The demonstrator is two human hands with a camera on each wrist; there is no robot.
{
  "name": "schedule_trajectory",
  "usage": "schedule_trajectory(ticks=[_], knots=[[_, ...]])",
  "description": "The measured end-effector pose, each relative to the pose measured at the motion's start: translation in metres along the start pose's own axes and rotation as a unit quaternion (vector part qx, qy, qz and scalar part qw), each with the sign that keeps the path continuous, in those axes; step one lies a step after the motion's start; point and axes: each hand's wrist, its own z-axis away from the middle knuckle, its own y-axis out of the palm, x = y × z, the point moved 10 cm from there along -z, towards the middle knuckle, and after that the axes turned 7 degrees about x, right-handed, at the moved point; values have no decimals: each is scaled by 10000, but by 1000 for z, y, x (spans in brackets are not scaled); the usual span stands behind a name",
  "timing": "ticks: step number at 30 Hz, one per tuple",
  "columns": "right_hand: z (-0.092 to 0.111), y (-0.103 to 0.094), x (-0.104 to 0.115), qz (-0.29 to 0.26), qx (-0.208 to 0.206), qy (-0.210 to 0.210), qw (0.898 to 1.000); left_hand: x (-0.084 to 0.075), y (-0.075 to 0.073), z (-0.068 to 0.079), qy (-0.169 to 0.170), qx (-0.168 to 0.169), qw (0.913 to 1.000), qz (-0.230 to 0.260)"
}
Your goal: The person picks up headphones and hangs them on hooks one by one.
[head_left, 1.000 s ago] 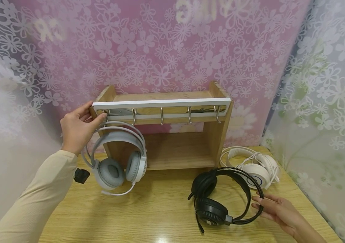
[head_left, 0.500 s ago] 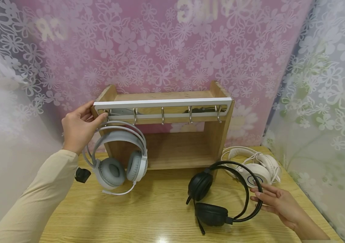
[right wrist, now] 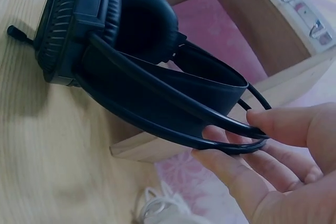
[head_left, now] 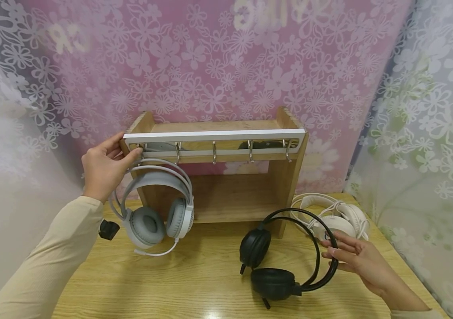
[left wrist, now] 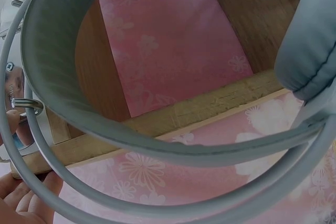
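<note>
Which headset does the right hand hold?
The black headset, held by its headband; the gray one hangs on the rack, the white one lies on the table.

Between the grey headset and the black headset held in the right hand, a gap is left above the worktop, through which the lower shelf and middle hook of the rack can be approached. The rack's left end is blocked by the left hand and grey headset, while at its right passage is hindered by the white headset.
</note>
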Motion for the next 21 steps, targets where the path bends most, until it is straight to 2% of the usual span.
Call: schedule_trajectory(ticks=[4,9,15,21], knots=[[-4,5,10,307,-128,91,9994,-1,1,0,-6,31,10000,9],[-9,14,25,662,-110,-16,9977,-1,1,1,-15,35,10000,-35],[-16,23,40,701,99,-331,9969,-2,1,0,14,10,10000,-51],[-19,28,50,895,-39,-461,9949,-2,0,1,11,-10,9999,-110]])
